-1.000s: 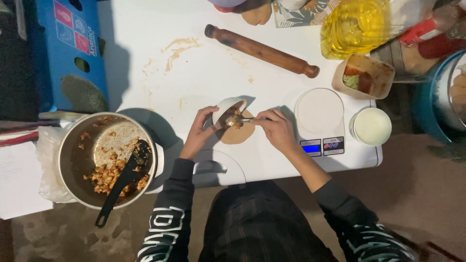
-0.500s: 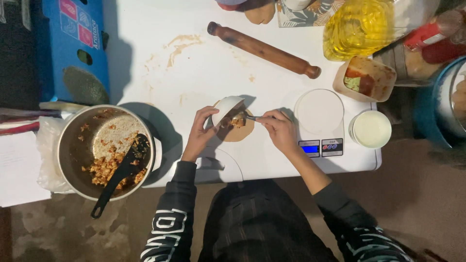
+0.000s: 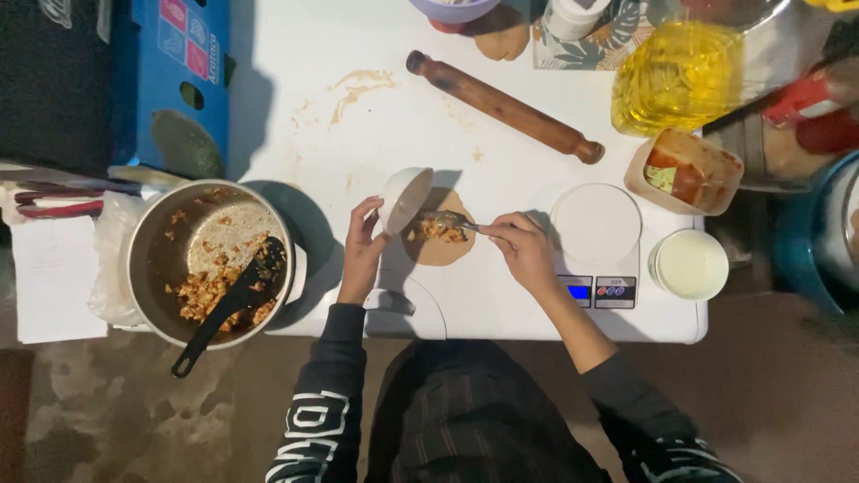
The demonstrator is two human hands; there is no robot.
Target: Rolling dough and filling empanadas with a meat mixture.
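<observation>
Holding: left hand grips a small white bowl, tilted on its side over the dough's left edge.
Right hand: right hand is closed around a spoon handle, just right of the dough; the spoon tip lies in the filling.
Dough: a round dough disc lies flat on the white counter, between both hands, close in front of the person.
Filling: a brownish heap of filling sits on the disc, under the spoon.
Left side: a pot with more filling and a black spatula stands well left of the left hand.
Right side: a scale stands just beside the right hand, a white cup beyond it.
Far side: a rolling pin lies diagonally, well apart from the hands; an oil bottle stands at its right.
</observation>
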